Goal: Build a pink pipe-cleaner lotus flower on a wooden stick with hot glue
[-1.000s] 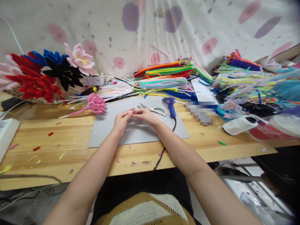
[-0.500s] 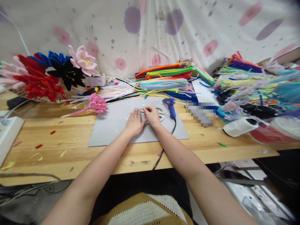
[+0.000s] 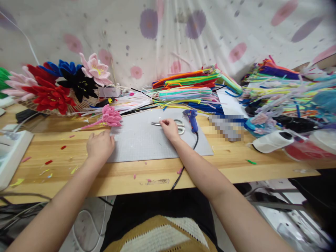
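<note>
On the grey mat lie scissors with pale handles, blades pointing left. My right hand rests over their middle, fingertips bent together near the blades; what it pinches, if anything, is too small to name. My left hand is at the mat's left edge with its fingers curled, and their inner side is hidden. Just beyond it lies a pink fuzzy flower with its stem to the left. A blue glue gun stands right of the scissors, its black cable running toward the front edge.
Red, blue, black and pink flowers fill the back left. Bundles of coloured pipe cleaners lie behind the mat and at right. A white spool sits at right, a power strip at far left. Scraps dot the wooden table.
My left hand has moved left from beside my right hand to the mat's left edge, and its fingers have curled. My right hand has hardly moved. Small pink scraps now show near the front edge.
</note>
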{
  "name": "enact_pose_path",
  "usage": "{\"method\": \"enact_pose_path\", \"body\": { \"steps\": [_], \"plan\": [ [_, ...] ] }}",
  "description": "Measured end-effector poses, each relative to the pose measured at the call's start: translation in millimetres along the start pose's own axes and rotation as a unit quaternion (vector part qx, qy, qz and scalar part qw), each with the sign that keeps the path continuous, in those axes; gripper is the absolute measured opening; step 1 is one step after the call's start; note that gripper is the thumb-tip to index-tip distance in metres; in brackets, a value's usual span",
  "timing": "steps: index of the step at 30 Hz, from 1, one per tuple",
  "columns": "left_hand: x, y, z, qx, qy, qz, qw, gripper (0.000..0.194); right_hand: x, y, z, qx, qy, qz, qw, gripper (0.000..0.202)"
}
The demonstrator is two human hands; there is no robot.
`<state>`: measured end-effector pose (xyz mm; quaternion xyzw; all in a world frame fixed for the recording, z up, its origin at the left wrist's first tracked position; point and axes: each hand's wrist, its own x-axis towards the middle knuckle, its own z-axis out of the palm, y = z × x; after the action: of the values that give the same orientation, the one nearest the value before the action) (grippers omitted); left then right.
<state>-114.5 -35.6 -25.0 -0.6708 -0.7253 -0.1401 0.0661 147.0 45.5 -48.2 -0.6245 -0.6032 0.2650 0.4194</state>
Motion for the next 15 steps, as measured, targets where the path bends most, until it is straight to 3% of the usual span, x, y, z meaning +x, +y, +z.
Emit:
{"method": "enact_pose_path", "body": {
  "steps": [2,5,9,12,15],
  "plan": [
    [5,25,-0.3,-0.047,0.009,0.025,0.999,0.038,-1,0,0,-0.001,-0.004,-0.001,1.0,0.022],
    [16,72,12.5,-0.142,-0.024,0.111,0.983,0.035,-1,1,0,-0.004,-0.009,-0.007,1.0,0.022],
    [28,118,27.6,-0.219,-0.043,0.052,0.973,0.034,-3,2,-2,-0.051,-0.028,-0.082,0.995,0.019],
    [31,126,28.7,-0.28,-0.029,0.0,0.96,0.037,-8,-2,-7,-0.12,-0.057,-0.189,0.973,0.019],
    [31,118,27.8,-0.332,-0.064,-0.014,0.941,0.042,-14,-9,-9,-0.188,-0.088,-0.27,0.94,0.021]
  ]
}}
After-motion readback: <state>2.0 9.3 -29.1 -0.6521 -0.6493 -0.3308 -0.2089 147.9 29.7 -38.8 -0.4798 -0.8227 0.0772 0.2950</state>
